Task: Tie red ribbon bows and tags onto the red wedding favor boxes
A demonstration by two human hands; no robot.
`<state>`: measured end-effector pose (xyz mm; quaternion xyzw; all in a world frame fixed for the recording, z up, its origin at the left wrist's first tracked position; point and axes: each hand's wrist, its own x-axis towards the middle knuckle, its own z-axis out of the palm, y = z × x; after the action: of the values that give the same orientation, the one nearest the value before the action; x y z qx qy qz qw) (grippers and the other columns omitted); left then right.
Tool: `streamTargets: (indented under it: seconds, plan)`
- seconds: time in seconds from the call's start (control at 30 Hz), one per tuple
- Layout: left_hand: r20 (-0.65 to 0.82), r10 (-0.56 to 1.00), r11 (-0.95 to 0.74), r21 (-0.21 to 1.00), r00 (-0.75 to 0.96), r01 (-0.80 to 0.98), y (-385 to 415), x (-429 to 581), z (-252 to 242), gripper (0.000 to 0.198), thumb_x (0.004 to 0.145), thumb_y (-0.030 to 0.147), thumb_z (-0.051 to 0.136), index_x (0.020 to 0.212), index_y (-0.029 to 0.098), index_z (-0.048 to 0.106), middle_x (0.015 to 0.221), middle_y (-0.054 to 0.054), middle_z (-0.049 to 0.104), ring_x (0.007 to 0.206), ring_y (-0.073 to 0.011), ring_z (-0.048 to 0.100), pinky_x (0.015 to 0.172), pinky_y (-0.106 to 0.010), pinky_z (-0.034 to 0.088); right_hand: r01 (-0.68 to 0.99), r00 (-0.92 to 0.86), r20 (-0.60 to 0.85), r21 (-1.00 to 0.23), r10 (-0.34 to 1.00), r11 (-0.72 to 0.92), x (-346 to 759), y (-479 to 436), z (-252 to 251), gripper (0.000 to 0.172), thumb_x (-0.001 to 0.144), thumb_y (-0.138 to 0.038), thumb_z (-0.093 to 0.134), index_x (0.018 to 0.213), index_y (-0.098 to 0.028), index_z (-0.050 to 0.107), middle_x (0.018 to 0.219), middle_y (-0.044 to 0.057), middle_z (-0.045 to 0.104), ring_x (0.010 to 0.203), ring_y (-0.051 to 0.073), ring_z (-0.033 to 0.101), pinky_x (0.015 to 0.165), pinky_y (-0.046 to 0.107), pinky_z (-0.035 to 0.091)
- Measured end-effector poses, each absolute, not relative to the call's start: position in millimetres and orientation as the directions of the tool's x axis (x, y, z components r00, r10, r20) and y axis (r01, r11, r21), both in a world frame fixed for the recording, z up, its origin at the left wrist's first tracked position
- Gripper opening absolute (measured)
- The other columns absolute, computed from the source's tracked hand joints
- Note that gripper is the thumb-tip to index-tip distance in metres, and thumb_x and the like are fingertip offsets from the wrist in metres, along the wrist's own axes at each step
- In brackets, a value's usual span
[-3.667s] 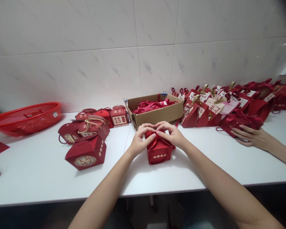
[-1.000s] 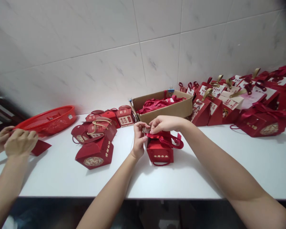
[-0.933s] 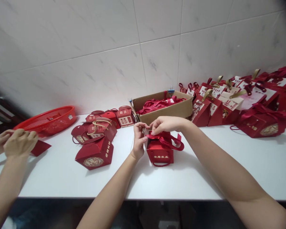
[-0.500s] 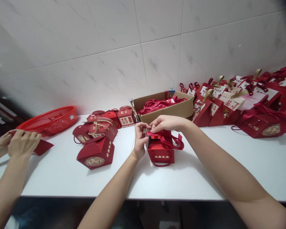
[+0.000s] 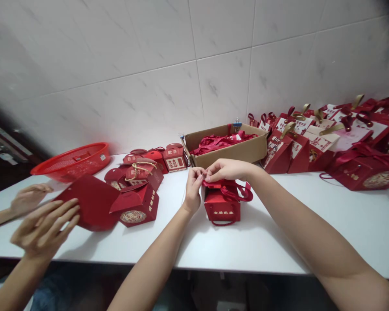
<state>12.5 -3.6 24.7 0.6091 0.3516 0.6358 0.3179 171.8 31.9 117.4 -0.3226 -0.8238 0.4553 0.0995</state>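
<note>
A small red gift box (image 5: 223, 206) with gold lettering and a cord handle stands upright on the white table in front of me. Dark red ribbon (image 5: 244, 192) runs across its top, with a loop sticking out to the right. At the box's upper left, my left hand (image 5: 193, 186) pinches the ribbon between closed fingers. My right hand (image 5: 227, 169) reaches over the top of the box and pinches the ribbon against the left fingertips. The fingers partly cover the ribbon where they meet.
Behind the box, a cardboard box (image 5: 228, 156) holds loose red ribbons. Finished-looking red gift bags (image 5: 278, 149) crowd the right. Several red boxes (image 5: 139, 206) stand left. A co-worker's hand (image 5: 43, 229) holds a red folded card box (image 5: 92, 203) near a red plastic basket (image 5: 68, 163).
My hands stay at the ribbon, with fingertips slightly shifted. The co-worker's red card box has moved right, near the standing boxes, and one of the co-worker's hands has let go of it.
</note>
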Motion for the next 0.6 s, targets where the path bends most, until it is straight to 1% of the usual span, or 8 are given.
streamTargets:
  seconds: [0.13, 0.27, 0.33, 0.4, 0.47, 0.53, 0.6]
  plan:
    - [0.557, 0.829, -0.545, 0.824, -0.042, 0.154, -4.4, 10.3, 27.5, 0.022, 0.087, 0.042, 0.042, 0.081, 0.021, 0.048, 0.085, -0.003, 0.050, 0.082, -0.0181, 0.049, 0.080, -0.032, 0.041, 0.434, -0.768, -0.126, -0.823, 0.628, 0.366, 173.0, 32.2, 117.3, 0.020, 0.073, -0.037, 0.059, 0.071, -0.016, 0.061, 0.061, -0.003, 0.051, 0.051, 0.008, 0.037, 0.051, 0.024, 0.028]
    - [0.614, 0.790, -0.592, 0.766, -0.009, 0.249, -5.7, 8.1, 28.5, 0.031, 0.087, 0.039, 0.044, 0.064, 0.019, 0.045, 0.091, -0.005, 0.051, 0.090, -0.0202, 0.050, 0.086, -0.034, 0.040, 0.436, -0.773, -0.126, -0.818, 0.621, 0.377, 173.5, 32.9, 116.4, 0.021, 0.074, -0.037, 0.059, 0.072, -0.016, 0.061, 0.061, -0.002, 0.052, 0.051, 0.008, 0.037, 0.050, 0.024, 0.028]
    - [0.626, 0.780, -0.602, 0.752, -0.003, 0.269, -6.8, 7.7, 27.9, 0.034, 0.086, 0.038, 0.046, 0.059, 0.018, 0.045, 0.094, -0.005, 0.051, 0.094, -0.0209, 0.050, 0.088, -0.035, 0.039, 0.446, -0.769, -0.131, -0.811, 0.625, 0.379, 172.9, 33.3, 116.2, 0.021, 0.074, -0.037, 0.059, 0.072, -0.016, 0.061, 0.061, -0.002, 0.052, 0.050, 0.008, 0.038, 0.050, 0.024, 0.028]
    - [0.616, 0.787, -0.592, 0.763, -0.015, 0.258, -7.5, 7.5, 28.2, 0.034, 0.085, 0.037, 0.049, 0.057, 0.018, 0.048, 0.095, -0.006, 0.052, 0.095, -0.0210, 0.051, 0.089, -0.035, 0.039, 0.454, -0.771, -0.131, -0.800, 0.623, 0.393, 174.0, 34.1, 117.8, 0.023, 0.075, -0.039, 0.058, 0.073, -0.016, 0.062, 0.063, -0.001, 0.054, 0.050, 0.008, 0.039, 0.049, 0.024, 0.028]
    - [0.594, 0.804, -0.573, 0.789, -0.034, 0.222, -7.0, 6.4, 32.7, 0.032, 0.083, 0.036, 0.052, 0.057, 0.017, 0.053, 0.095, -0.006, 0.053, 0.095, -0.0208, 0.052, 0.089, -0.035, 0.040, 0.448, -0.781, -0.111, -0.785, 0.615, 0.428, 180.1, 35.3, 122.2, 0.025, 0.076, -0.042, 0.058, 0.077, -0.018, 0.064, 0.070, 0.001, 0.059, 0.053, 0.009, 0.044, 0.050, 0.024, 0.031]
    - [0.548, 0.835, -0.537, 0.831, -0.052, 0.146, -5.3, 3.9, 45.9, 0.026, 0.082, 0.035, 0.055, 0.063, 0.018, 0.061, 0.095, -0.006, 0.057, 0.093, -0.0203, 0.053, 0.087, -0.034, 0.041, 0.441, -0.773, -0.058, -0.766, 0.631, 0.469, 192.9, 36.9, 128.7, 0.028, 0.074, -0.045, 0.061, 0.086, -0.019, 0.065, 0.082, 0.003, 0.064, 0.063, 0.012, 0.052, 0.055, 0.024, 0.037]
    - [0.476, 0.878, -0.473, 0.879, -0.059, 0.056, -3.1, -0.2, 69.9, 0.019, 0.079, 0.035, 0.058, 0.076, 0.018, 0.067, 0.091, -0.005, 0.061, 0.088, -0.0195, 0.056, 0.083, -0.034, 0.043, 0.474, -0.729, -0.021, -0.737, 0.684, 0.482, 210.3, 39.1, 134.4, 0.038, 0.066, -0.047, 0.070, 0.094, -0.021, 0.065, 0.093, 0.006, 0.065, 0.075, 0.017, 0.058, 0.061, 0.025, 0.041]
